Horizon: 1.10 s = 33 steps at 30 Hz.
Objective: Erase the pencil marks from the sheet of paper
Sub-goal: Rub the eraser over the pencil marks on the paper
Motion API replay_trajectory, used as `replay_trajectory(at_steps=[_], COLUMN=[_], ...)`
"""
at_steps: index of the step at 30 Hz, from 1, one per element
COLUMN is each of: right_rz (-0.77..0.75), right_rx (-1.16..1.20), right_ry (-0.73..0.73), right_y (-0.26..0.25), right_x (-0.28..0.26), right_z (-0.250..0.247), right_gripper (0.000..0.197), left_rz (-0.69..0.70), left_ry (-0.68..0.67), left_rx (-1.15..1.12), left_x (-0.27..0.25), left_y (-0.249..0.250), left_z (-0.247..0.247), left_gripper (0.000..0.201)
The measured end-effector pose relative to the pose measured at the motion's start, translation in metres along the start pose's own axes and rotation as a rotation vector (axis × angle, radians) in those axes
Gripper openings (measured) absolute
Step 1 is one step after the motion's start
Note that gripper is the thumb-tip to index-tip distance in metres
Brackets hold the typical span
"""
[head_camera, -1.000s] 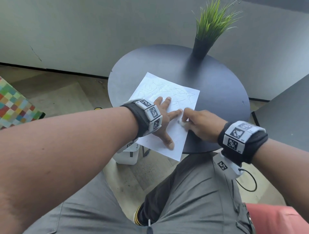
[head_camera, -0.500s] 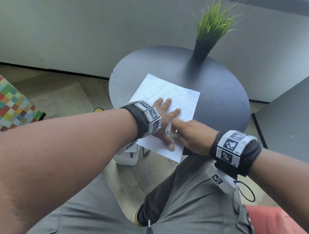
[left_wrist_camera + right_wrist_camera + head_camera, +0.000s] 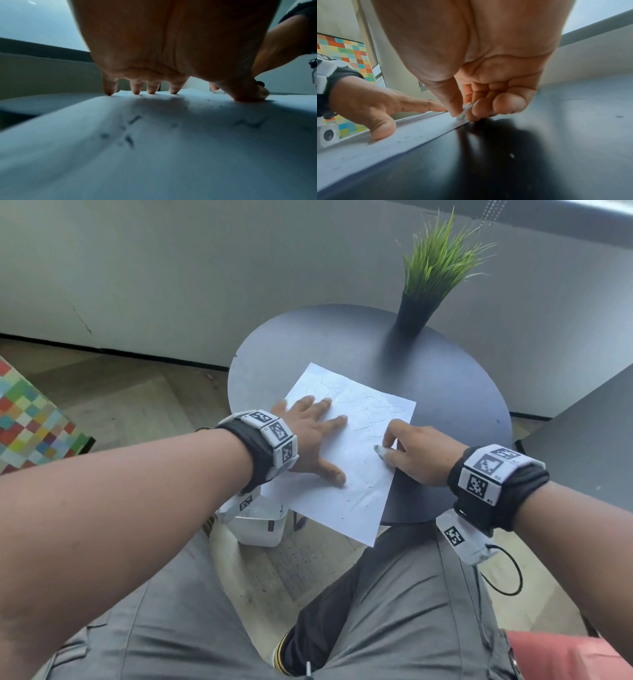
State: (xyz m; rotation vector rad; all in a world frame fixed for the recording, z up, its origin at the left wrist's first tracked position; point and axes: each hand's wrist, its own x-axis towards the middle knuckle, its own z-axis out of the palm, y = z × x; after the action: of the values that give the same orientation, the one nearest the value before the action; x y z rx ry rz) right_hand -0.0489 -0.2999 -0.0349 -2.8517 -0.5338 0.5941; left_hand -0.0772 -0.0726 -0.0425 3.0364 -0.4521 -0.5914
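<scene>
The right hand [image 3: 419, 451] pinches a small white eraser [image 3: 379, 450] against the right edge of the sheet of paper [image 3: 356, 474]. The left hand [image 3: 313, 436] lies flat, fingers spread, pressing the sheet onto the round dark table [image 3: 445, 392]. Faint pencil marks [image 3: 373, 409] lie just beyond both hands. A black pot [image 3: 412, 314] at the table's far edge holds green grass.

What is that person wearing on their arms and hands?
Both forearms are bare, no sleeves or gloves. Each wrist carries a black band ringed with white blocks printed with black square codes. A thin black cable loops from the right one.
</scene>
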Motion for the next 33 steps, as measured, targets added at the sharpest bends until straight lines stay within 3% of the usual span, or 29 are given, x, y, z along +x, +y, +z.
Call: replay_trajectory(at_steps=[3, 8, 13, 18, 23, 27, 33], right_rz=[-0.045, -0.084, -0.371, -0.211, -0.401, -0.215, -0.412], right_rx=[0.018, 0.100, -0.104, -0.032, -0.127, -0.077, -0.154], right_ry=[0.040, 0.079, -0.149, 0.068, -0.144, 0.040, -0.099], right_y=[-0.005, -0.021, -0.037, -0.018, -0.039, -0.016, -0.033], right_x=[0.003, 0.007, -0.017, 0.002, -0.013, 0.007, -0.012], right_z=[0.001, 0.003, 0.010, 0.000, 0.011, -0.004, 0.009], right_gripper=[0.025, 0.019, 0.019, 0.021, 0.016, 0.022, 0.022], left_rz=[-0.010, -0.006, -0.014, 0.001, 0.001, -0.005, 0.031], left_ry=[-0.056, -0.031, -0.055, -0.049, -0.091, -0.087, -0.098], left_rx=[-0.014, 0.034, 0.027, 0.038, 0.021, 0.046, 0.078], left_x=[-0.001, -0.008, -0.013, -0.013, -0.012, -0.011, -0.011], left_y=[0.000, 0.011, 0.013, 0.015, 0.015, 0.016, 0.009], left_z=[0.006, 0.012, 0.015, 0.013, 0.010, 0.008, 0.005], left_gripper=[0.124, 0.124, 0.125, 0.124, 0.126, 0.128, 0.135])
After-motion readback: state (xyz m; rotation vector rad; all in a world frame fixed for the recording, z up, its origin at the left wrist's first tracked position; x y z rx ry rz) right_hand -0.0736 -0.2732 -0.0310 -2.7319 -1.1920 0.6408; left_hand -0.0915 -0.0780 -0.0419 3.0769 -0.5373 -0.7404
